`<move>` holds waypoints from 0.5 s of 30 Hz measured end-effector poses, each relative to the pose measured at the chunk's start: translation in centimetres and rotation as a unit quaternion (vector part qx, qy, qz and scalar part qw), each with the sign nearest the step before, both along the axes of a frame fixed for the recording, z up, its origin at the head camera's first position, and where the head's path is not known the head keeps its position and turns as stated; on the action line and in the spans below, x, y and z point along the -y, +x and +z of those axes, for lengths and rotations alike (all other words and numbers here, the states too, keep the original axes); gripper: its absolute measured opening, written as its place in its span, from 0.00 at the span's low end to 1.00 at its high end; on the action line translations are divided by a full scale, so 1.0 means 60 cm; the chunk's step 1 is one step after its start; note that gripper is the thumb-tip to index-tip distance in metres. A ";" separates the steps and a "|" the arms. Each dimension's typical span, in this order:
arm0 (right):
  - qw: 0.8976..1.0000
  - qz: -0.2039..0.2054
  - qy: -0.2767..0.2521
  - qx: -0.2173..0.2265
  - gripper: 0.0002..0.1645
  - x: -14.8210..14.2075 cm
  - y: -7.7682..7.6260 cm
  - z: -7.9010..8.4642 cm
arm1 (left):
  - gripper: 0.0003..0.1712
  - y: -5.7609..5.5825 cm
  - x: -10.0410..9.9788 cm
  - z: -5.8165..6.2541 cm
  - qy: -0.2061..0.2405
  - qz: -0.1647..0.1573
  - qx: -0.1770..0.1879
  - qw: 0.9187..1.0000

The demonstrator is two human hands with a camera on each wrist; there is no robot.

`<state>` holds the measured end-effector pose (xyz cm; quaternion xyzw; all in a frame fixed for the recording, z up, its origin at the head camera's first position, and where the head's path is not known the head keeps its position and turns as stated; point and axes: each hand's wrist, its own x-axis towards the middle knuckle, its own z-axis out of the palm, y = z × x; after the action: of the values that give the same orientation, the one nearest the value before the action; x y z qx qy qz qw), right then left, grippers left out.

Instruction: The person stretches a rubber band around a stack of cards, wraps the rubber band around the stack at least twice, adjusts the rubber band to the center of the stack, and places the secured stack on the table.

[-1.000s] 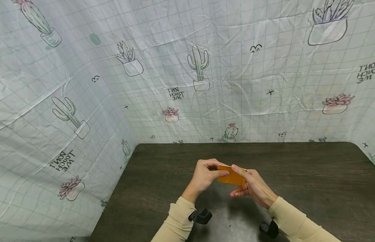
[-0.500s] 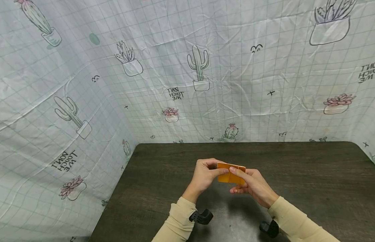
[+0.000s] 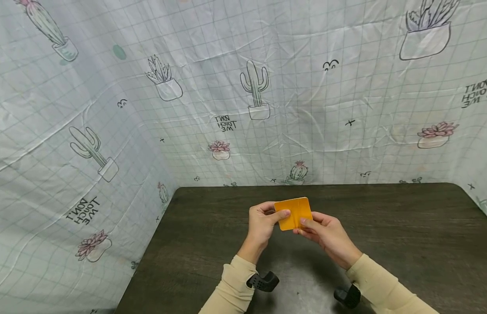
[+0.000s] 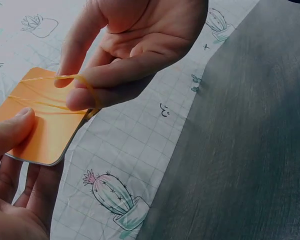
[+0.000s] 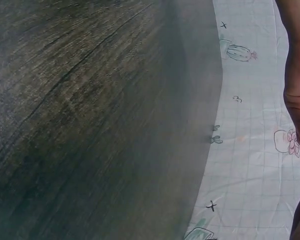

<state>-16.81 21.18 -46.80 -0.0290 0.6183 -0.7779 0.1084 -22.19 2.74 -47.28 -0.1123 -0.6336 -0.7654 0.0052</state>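
An orange card-like piece [image 3: 292, 209] with rounded corners is held up between the two hands, its broad face toward the head camera. My left hand [image 3: 262, 224] grips its left side, thumb across the front and fingers behind, as the left wrist view also shows. A thin yellow rubber band [image 4: 47, 103] runs in strands across the orange face and loops out past its edge. My right hand [image 3: 331, 237] has its thumb and fingers at that loop, beside the card's lower right part. The right wrist view catches only a part of the right hand [image 5: 297, 95].
Under the hands lies a dark wood-grain table [image 3: 212, 244]. A white cloth [image 3: 325, 100] printed with cacti hangs behind it and along its sides. Each wrist wears a black strap device, such as the left wrist device [image 3: 263, 281].
The orange piece has risen and tilted so that more of its face shows. The right thumb has slid to its lower right, and the left hand has shifted slightly left and up.
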 end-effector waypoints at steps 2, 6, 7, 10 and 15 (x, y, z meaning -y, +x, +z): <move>1.000 -0.008 -0.004 -0.006 0.34 0.000 -0.001 0.002 | 0.09 -0.001 -0.002 0.002 0.000 0.009 0.000 1.000; 0.999 -0.037 -0.023 0.000 0.30 0.000 -0.003 0.009 | 0.09 -0.003 -0.005 0.004 0.002 0.037 0.002 0.999; 0.999 -0.044 -0.029 0.002 0.29 0.000 -0.003 0.011 | 0.09 -0.004 -0.006 0.004 0.004 0.046 0.004 0.999; 0.997 -0.054 -0.052 0.003 0.26 -0.001 -0.005 0.018 | 0.10 -0.006 -0.006 0.006 0.013 0.063 0.009 0.998; 0.994 -0.067 -0.082 0.011 0.19 -0.014 -0.007 0.017 | 0.13 -0.018 0.006 0.018 0.062 0.091 0.014 0.994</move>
<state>-17.20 21.99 -45.78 0.0124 0.5520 -0.8316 0.0606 -23.24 2.39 -46.19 -0.0429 -0.5922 -0.8013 0.0728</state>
